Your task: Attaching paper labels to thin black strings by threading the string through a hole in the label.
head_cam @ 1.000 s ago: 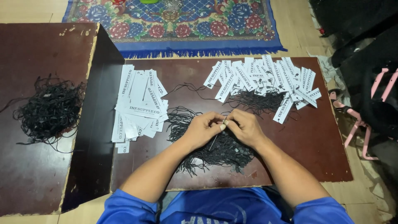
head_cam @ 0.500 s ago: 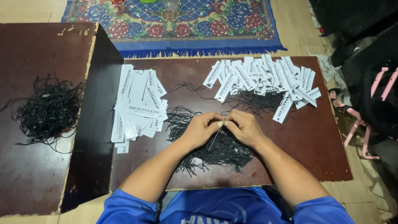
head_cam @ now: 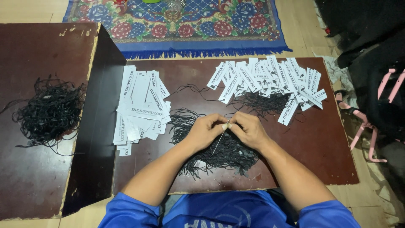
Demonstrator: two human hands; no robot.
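My left hand (head_cam: 206, 128) and my right hand (head_cam: 249, 128) meet fingertip to fingertip over the middle of a low brown board (head_cam: 329, 160). Between them they pinch a narrow white paper tag (head_cam: 219, 137) seen edge-on, with a black string at its top. Under my hands lies a loose heap of black strings (head_cam: 219, 154). A stack of white printed tags (head_cam: 141, 107) sits to the left. A spread of tags with strings attached (head_cam: 270, 80) lies at the back right.
A taller dark brown table (head_cam: 38, 177) at the left carries another tangle of black strings (head_cam: 48, 112). A patterned blue rug (head_cam: 185, 21) lies beyond the board. Dark bags and a pink frame (head_cam: 375, 126) stand at the right.
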